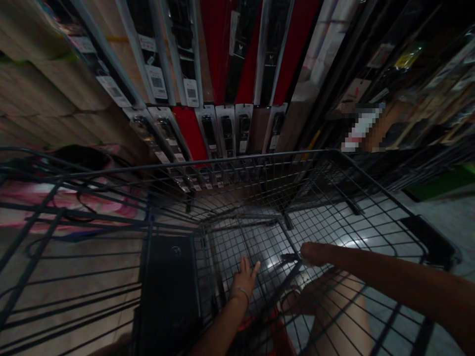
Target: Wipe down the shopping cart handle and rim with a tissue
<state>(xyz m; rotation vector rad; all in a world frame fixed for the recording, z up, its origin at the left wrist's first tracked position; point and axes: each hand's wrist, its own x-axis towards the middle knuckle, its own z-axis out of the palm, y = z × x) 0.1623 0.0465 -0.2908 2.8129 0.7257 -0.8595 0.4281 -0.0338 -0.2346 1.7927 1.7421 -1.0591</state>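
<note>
My left hand reaches into a dark wire shopping cart, its fingers spread over the mesh and nothing in them. A thin bracelet circles that wrist. My right hand comes in from the right, its fingers closed round one end of a small dark object too blurred to name. Beneath both hands lies the cart's wire mesh, with the shiny floor showing through it. A dark panel stands in the cart to the left of my left hand.
Packaged items with tags hang in rows beyond the cart. Beige rolls are stacked at the left, near a pink and white bundle. More hanging goods fill the right side. My legs show below the mesh.
</note>
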